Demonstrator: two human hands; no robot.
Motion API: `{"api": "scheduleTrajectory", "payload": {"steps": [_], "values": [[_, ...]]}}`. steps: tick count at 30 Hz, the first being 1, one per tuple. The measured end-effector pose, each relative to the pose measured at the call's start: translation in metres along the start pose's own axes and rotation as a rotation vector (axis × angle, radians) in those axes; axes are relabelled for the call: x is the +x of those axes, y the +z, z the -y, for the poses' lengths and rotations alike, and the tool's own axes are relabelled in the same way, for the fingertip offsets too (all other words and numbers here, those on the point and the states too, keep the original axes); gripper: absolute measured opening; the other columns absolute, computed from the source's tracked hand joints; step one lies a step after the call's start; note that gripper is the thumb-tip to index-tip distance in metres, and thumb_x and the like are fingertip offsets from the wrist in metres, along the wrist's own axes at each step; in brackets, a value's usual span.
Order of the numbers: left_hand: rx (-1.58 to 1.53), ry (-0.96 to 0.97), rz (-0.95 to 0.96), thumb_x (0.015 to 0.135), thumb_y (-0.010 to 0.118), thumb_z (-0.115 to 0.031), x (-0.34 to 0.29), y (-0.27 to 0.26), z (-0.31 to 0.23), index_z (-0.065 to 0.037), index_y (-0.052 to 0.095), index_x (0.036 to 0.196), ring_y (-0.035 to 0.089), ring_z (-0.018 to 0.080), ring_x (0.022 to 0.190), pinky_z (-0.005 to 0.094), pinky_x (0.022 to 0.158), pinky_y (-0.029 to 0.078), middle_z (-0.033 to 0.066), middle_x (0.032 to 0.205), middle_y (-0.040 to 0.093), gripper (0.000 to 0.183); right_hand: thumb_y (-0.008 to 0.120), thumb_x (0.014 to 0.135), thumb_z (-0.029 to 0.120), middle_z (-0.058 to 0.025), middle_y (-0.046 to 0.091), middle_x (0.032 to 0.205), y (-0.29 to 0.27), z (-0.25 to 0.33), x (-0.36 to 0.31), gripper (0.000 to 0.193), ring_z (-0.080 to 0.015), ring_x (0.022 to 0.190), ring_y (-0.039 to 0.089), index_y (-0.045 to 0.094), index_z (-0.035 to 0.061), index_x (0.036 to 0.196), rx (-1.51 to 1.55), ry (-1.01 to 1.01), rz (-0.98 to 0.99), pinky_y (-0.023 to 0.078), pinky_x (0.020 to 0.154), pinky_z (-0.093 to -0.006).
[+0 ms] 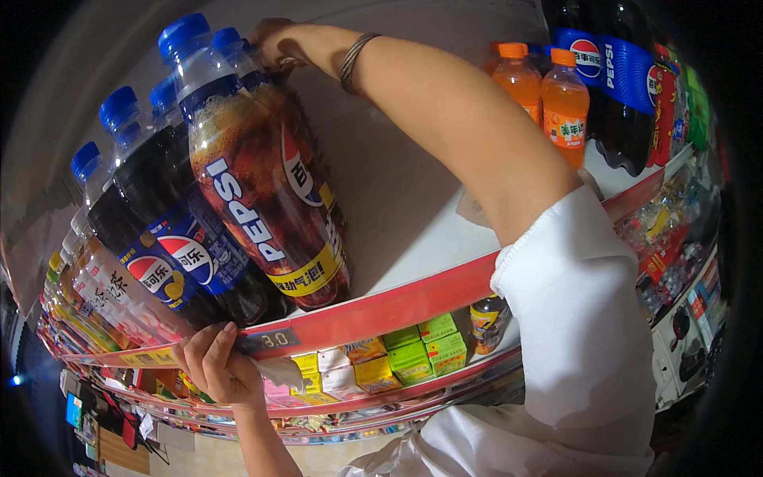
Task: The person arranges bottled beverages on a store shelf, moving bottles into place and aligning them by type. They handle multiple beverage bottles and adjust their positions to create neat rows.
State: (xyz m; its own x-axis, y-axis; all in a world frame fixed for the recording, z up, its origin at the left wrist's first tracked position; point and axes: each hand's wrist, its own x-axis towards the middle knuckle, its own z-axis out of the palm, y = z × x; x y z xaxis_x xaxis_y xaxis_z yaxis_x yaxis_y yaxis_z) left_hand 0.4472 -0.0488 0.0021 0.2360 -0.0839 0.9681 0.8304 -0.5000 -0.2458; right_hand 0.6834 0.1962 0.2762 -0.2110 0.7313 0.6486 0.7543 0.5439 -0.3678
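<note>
While a big clear plastic bottle of dark brown cola with a blue cap and yellow band [254, 183] is standing at the front of a pale shelf [405, 215], the right hand [278, 48] is reaching behind its neck, wrist bent, a twisted metal bracelet [355, 62] circling it and the bare forearm arching over the shelf; bottles are hiding its fingertips, so I cannot tell its opening or hold. The left hand [216, 364] is half curling at the red shelf edge [397, 316]; whether it is gripping the crumpled off-white cloth [282, 372] beside it, I cannot tell. Black cola bottles with blue labels [187, 246] are crowding the left, orange soda bottles [565, 111] standing beyond the arm
</note>
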Motion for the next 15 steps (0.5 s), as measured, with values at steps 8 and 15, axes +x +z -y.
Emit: {"api": "scheduleTrajectory", "payload": {"steps": [8,15], "values": [[-0.077,0.055,-0.048,0.084,0.060,0.002,0.014,0.023,-0.006,-0.006,0.074,0.098,0.062,0.0247,0.077,0.0392,0.077,0.041,0.0097,0.088,0.069,0.020,0.067,0.079,0.018,-0.0126,0.068,0.082,-0.041,-0.089,0.023,0.016,-0.0245,0.075,0.065,0.067,0.0020,0.079,0.570,-0.454,0.230,0.053,0.065,-0.0351],[-0.056,-0.012,0.027,0.081,0.054,0.006,0.008,-0.001,-0.005,-0.003,0.073,0.095,0.061,0.0274,0.082,0.0394,0.080,0.045,0.0115,0.088,0.069,0.026,0.063,0.097,0.020,-0.0121,0.072,0.106,-0.115,-0.050,-0.163,0.030,-0.0184,0.097,0.069,0.068,0.0030,0.121,-0.201,-0.477,0.197,0.055,0.089,-0.0331]]}}
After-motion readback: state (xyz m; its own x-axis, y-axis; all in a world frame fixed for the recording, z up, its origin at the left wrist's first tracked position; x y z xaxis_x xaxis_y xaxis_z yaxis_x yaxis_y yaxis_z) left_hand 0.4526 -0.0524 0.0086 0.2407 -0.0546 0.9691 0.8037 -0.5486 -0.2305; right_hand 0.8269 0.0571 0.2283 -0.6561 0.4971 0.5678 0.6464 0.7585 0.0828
